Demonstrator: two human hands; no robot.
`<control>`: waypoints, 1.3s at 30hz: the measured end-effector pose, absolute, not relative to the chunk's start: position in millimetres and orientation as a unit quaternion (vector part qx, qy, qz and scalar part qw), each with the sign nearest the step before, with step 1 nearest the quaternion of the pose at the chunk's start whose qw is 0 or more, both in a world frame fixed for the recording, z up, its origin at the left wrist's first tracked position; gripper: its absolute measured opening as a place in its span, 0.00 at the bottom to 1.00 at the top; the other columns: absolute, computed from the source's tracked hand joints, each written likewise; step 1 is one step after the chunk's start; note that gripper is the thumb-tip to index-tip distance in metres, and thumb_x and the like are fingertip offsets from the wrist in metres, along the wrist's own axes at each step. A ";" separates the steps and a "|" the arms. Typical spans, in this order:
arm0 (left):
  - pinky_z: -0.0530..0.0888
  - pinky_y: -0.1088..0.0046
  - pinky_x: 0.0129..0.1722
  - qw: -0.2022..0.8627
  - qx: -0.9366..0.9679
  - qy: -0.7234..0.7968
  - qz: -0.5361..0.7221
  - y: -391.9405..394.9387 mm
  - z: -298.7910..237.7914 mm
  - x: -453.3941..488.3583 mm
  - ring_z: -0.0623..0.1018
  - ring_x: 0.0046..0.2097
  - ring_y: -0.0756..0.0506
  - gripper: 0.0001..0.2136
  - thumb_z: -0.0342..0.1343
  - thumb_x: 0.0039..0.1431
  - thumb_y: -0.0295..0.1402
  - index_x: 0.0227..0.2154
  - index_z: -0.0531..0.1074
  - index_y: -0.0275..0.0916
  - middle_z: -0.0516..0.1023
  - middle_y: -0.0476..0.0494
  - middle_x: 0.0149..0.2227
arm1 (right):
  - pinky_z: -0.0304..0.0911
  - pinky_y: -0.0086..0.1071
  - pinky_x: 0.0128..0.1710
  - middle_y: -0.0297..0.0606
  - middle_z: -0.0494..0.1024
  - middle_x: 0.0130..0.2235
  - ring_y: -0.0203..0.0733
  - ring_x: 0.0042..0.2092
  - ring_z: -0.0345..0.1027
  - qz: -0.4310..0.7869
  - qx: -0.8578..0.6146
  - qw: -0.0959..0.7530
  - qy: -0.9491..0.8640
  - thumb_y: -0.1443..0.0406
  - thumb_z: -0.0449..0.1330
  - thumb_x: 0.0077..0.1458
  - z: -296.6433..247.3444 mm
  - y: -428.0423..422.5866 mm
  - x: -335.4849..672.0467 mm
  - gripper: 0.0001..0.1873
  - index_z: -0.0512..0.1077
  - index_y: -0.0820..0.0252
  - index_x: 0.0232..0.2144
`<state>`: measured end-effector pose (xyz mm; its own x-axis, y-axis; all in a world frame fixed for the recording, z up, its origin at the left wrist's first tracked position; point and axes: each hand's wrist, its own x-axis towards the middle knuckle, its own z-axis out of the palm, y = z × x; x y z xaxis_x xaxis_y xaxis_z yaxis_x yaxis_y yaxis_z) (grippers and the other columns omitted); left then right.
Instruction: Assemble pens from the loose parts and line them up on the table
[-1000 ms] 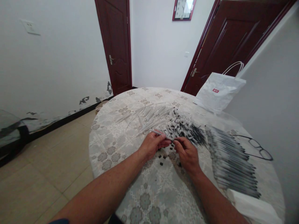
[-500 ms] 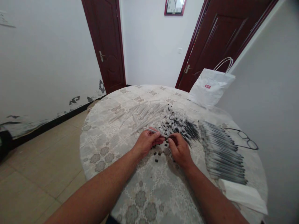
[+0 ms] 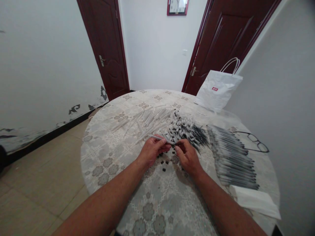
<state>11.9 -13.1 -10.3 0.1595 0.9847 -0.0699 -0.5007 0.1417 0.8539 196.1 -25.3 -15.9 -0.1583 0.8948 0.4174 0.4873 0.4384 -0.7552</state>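
My view has swung slightly right since the earlier frame; my hands stay together. Near the surface's (image 3: 172,193) middle, my left grip (image 3: 150,150) pinches a pale tube (image 3: 152,136), apparently steadying it, while my right grip (image 3: 188,156) pinches its right end. Pens (image 3: 235,162) lie aligned toward the right edge, seemingly for tidiness.

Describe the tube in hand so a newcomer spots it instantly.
On the round, flower-patterned tablecloth, find the scattered white tubes. Just nearer the viewer, one slim pen-like tube slants between left hand and right hand; unlike the loose ones, it is held.
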 end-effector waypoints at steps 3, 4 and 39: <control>0.79 0.67 0.40 0.681 0.361 0.332 0.544 -13.7 -10.0 11.8 0.82 0.34 0.47 0.14 0.67 0.54 0.38 0.36 0.69 0.37 0.81 0.43 0.34 | 0.58 0.31 0.35 0.34 0.73 0.32 0.40 0.35 0.66 0.206 -0.473 0.422 -0.745 0.59 0.51 0.65 -14.9 -24.9 195.8 0.10 0.69 0.57 0.37; 0.79 0.67 0.40 0.683 0.362 0.330 0.541 -13.9 -10.1 12.0 0.82 0.34 0.47 0.14 0.66 0.54 0.38 0.36 0.69 0.37 0.81 0.43 0.34 | 0.58 0.31 0.35 0.34 0.72 0.31 0.40 0.34 0.65 0.204 -0.470 0.419 -0.749 0.60 0.50 0.66 -14.7 -24.6 195.8 0.11 0.69 0.57 0.36; 0.78 0.67 0.38 0.678 0.378 0.351 0.523 -17.9 -7.1 12.9 0.81 0.31 0.47 0.16 0.68 0.50 0.42 0.32 0.72 0.36 0.82 0.41 0.32 | 0.60 0.31 0.26 0.33 0.71 0.23 0.38 0.24 0.64 0.403 -0.457 0.429 -0.666 0.49 0.46 0.67 -20.0 -25.1 191.1 0.25 0.67 0.57 0.26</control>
<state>12.9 -17.9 -7.1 0.2062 0.9752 -0.0799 -0.4451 0.1662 0.8799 191.1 -25.1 -20.0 -0.2130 0.9555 0.2039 0.2636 0.2572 -0.9297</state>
